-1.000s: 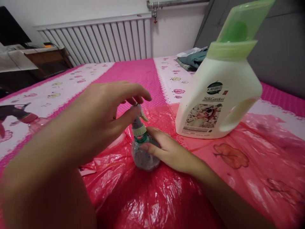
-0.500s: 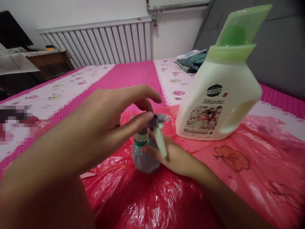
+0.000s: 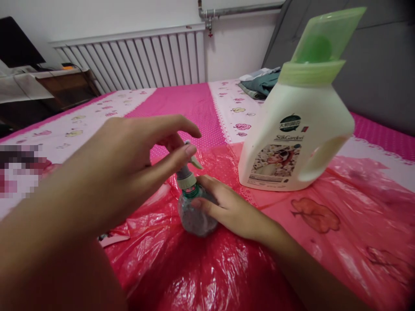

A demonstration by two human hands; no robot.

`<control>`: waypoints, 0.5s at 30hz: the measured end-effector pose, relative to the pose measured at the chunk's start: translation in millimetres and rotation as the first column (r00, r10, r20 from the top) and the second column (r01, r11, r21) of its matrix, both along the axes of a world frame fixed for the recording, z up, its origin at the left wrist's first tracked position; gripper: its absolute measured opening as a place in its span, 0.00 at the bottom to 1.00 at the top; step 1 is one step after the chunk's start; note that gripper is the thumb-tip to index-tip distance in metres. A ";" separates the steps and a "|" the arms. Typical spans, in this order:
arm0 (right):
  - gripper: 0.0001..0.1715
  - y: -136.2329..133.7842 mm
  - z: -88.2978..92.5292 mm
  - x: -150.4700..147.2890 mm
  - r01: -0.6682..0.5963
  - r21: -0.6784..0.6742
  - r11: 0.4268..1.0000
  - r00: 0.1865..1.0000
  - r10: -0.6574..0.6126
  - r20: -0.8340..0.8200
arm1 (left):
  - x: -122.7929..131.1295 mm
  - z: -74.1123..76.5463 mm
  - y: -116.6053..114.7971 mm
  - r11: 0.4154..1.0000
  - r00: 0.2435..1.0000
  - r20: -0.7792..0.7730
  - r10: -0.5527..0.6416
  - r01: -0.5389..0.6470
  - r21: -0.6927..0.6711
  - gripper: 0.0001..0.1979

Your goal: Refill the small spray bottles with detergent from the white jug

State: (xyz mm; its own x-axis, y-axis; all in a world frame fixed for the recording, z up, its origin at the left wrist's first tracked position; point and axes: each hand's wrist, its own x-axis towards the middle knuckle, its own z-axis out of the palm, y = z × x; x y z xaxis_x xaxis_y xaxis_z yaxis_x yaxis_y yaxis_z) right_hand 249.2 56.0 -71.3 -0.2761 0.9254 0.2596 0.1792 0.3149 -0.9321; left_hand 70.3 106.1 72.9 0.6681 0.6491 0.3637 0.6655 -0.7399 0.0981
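Note:
A small clear spray bottle [image 3: 196,218] with a green neck sits on red plastic sheeting [image 3: 194,276]. My right hand [image 3: 231,208] wraps round its body from the right, thumb in front. At the top, the grey-and-white trigger spray head [image 3: 186,178] leans to the left over the neck. My left hand [image 3: 147,160] grips that head between thumb and fingers, and hides most of it. Whether the collar still touches the neck's threads I cannot tell. The white trigger tip shows past the left thumb.
A large white detergent bottle [image 3: 293,129] with a green cap stands on the sheeting at the right. Folded clothes [image 3: 261,82] lie behind it on the pink patterned bedspread [image 3: 181,101]. A radiator [image 3: 129,60] lines the wall; a dark monitor [image 3: 19,43] is at far left.
My left hand has moved left, turning and tilting the spray head so its nozzle no longer points right. My right hand has stayed on the bottle.

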 end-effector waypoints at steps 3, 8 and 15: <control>0.21 -0.3 -0.9 -0.3 0.012 0.007 1.000 1.000 -0.012 0.003 | 8.3 -4.2 1.4 0.999 1.000 0.015 0.017 -0.017 -0.034 0.19; 0.20 -1.3 -0.1 -0.2 0.009 0.013 1.000 1.000 -0.009 0.008 | 19.5 -9.1 -0.5 0.998 0.998 0.063 0.022 -0.018 -0.068 0.20; 0.21 -3.5 1.2 -0.4 -0.001 -0.010 1.000 1.000 0.002 0.010 | 25.7 -6.2 -5.4 0.992 0.997 0.078 0.006 0.004 -0.123 0.15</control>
